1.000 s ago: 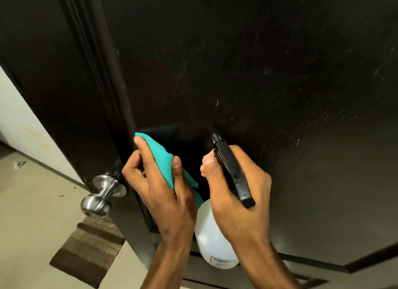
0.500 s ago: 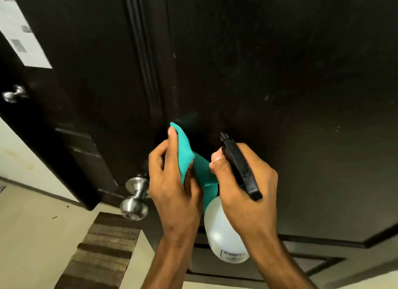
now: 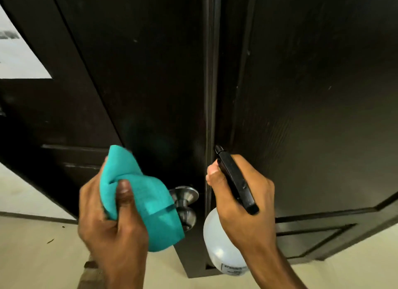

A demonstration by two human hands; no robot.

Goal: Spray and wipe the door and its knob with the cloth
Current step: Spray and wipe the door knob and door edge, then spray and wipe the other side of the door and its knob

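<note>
Dark wood fills your view: the door (image 3: 150, 73) stands edge-on before you, its narrow edge running down the middle, with pale floor (image 3: 32, 256) below and a white sheet (image 3: 19, 58) fixed at the far left. Compared with half a second ago, the knob (image 3: 186, 204) now sits between your two hands rather than left of them, and the striped mat that lay at lower left is almost wholly out of sight. Your left hand (image 3: 107, 219) has dropped lower and its thumb now lies up across the front of the cloth (image 3: 140, 198), where before the fingers stood upright against it. That hand is seen from the back, wrist low, fingers and thumb curled round the bunched cloth, which rises above the knuckles and hangs down to the right. The cloth's right edge overlaps the knob from your view; whether it touches the metal cannot be told. Your right hand (image 3: 243, 202) is wrapped round the neck of the spray bottle (image 3: 224, 245), much as before, forefinger hooked forward beneath the black sprayer head. The nozzle points up and away at the door edge, very near it. The white bottle hangs below your fist, just right of the knob and apart from the cloth.
</note>
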